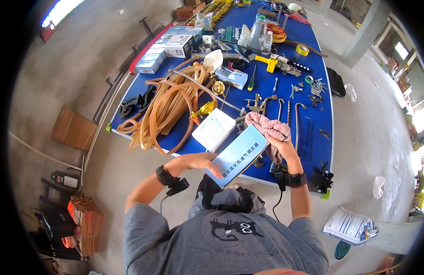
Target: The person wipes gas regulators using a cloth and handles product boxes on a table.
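Observation:
A light blue cardboard box (241, 151) with dark print is held tilted in front of my body, over the near edge of the table. My left hand (203, 163) grips its lower left end, thumb across the top face. At the box's upper right end my right hand (281, 147) is closed around a bunched pink cloth (272, 128), which presses against the box. Whether those fingers also grip the box is hidden. Just beyond the box sits a white box (215, 129). Left of that lies a yellow valve fitting (204, 111) beside a coil of tan hose (159, 112).
The blue table (319, 151) carries wrenches, a green-handled screwdriver (252, 79), a yellow tool (268, 63), a yellow tape roll (302, 49) and a grey jug (257, 34). Stacked boxes (179, 45) line its left side. Cartons (85, 224) stand on the floor at left.

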Demonstrator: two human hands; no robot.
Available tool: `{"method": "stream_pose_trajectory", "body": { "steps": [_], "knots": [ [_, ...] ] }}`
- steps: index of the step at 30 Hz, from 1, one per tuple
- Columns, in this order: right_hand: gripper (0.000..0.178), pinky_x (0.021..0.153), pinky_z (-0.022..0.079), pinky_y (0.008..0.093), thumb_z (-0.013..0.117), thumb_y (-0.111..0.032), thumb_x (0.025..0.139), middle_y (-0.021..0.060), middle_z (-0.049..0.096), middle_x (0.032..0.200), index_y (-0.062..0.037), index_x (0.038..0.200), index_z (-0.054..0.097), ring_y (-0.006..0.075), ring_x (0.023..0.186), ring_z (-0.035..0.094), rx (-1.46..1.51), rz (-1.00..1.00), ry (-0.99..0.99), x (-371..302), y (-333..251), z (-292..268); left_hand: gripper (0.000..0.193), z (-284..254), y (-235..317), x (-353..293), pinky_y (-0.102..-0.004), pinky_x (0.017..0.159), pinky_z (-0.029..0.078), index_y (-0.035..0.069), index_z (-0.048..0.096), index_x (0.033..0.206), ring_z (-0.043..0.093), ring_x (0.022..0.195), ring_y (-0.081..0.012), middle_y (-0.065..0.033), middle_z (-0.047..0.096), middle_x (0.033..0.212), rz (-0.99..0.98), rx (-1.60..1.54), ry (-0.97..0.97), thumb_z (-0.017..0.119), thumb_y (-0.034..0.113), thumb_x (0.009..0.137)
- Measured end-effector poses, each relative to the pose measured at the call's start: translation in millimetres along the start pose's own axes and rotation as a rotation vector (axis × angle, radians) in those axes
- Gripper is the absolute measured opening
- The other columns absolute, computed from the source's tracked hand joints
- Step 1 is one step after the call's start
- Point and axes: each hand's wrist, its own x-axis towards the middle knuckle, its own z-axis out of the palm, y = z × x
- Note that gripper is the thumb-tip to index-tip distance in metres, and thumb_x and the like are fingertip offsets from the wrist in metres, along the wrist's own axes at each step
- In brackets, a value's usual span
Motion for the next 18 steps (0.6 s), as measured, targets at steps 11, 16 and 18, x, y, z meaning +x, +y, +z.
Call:
{"method": "stream_pose_trajectory", "body": {
  "steps": [11, 16, 18],
  "knots": [
    [0.054, 0.086, 0.046, 0.0275, 0.066, -0.038, 0.080, 0.0100, 0.060, 0.109, 0.0007, 0.115, 0.054, 0.0169, 0.098, 0.058, 0.587, 0.707, -0.160, -19.5, 129.7, 21.5, 0.088, -48.5, 12.3, -7.5, -0.0338, 0.089, 0.043, -0.001, 0.045, 0.127, 0.045, 0.117, -0.0225, -0.0137, 0.051, 0.123, -0.524, 0.268, -0.139, 0.072, 0.055, 0.064],
    [0.049, 0.086, 0.046, 0.0278, 0.066, -0.026, 0.080, 0.0126, 0.060, 0.110, 0.0012, 0.118, 0.052, 0.0183, 0.098, 0.059, 0.664, 0.766, -0.110, -31.5, 100.8, 36.5, 0.074, -71.2, 33.0, -18.3, -0.0329, 0.084, 0.048, -0.001, 0.046, 0.126, 0.052, 0.107, -0.0189, -0.0121, 0.055, 0.118, -0.570, 0.167, -0.246, 0.069, 0.047, 0.073],
    [0.048, 0.085, 0.047, 0.0266, 0.066, -0.026, 0.080, 0.0135, 0.061, 0.108, 0.0042, 0.116, 0.053, 0.0192, 0.094, 0.061, 0.698, 0.793, -0.165, -32.5, 117.6, 39.8, 0.068, -80.2, 38.7, -17.2, -0.0325, 0.081, 0.050, 0.000, 0.048, 0.124, 0.056, 0.102, -0.0175, -0.0111, 0.058, 0.113, -0.609, 0.174, -0.285, 0.068, 0.043, 0.076]
  ]
}}
